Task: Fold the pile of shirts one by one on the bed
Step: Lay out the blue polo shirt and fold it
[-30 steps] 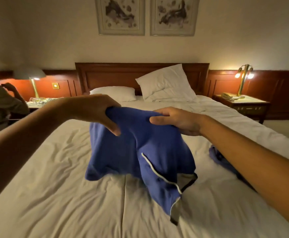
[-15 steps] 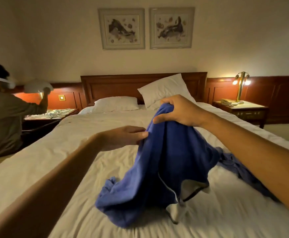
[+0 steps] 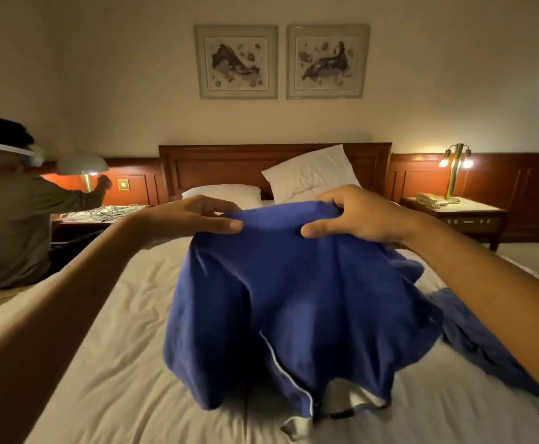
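The left hand (image 3: 194, 216) now joins the right hand (image 3: 354, 213), which held the blue shirt (image 3: 287, 299) alone a moment ago. Fingers (image 3: 218, 224) of both pinch its top edge. It hangs over the bed (image 3: 117, 363), likely ready for spreading flat.

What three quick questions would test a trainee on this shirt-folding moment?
1. True or false: the left hand and the right hand both pinch the blue shirt at its top edge.
2. Where does the second blue garment lie? A on the floor; B on the bed, right of the held shirt; C on a bedside table.
3. How many pillows lie by the headboard?
Key: 1 true; 2 B; 3 two.
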